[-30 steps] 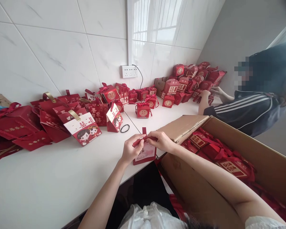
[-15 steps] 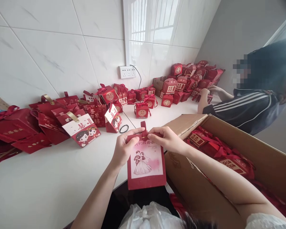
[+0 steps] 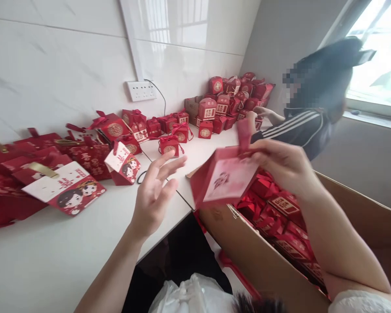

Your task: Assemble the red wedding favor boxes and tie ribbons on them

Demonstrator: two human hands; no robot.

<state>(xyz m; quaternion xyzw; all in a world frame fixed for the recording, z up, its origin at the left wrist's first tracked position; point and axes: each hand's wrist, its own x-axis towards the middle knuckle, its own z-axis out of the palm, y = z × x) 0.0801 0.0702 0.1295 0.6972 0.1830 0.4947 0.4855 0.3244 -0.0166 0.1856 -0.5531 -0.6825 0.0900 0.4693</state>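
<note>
My right hand [image 3: 282, 165] grips the top of a red gift bag [image 3: 226, 178] with a pink picture panel, tilted in the air above the edge of a large cardboard box [image 3: 263, 265]. My left hand [image 3: 154, 193] is off the bag, fingers spread, hovering over the white counter [image 3: 52, 256] just left of the bag. The box holds several flat red bags with ribbons [image 3: 280, 208].
Red gift boxes and bags lie along the wall: a white-and-red cartoon bag [image 3: 65, 191], a small cartoon box [image 3: 124, 163], a ribboned box [image 3: 169, 145], a pile in the corner [image 3: 231, 100]. Another person in a striped sleeve [image 3: 299, 126] works there. A black hair tie [image 3: 141, 177] lies on the counter.
My left hand has let go of the bag and opened. My right hand has swung the bag up and to the right, over the box. The view has turned rightward.
</note>
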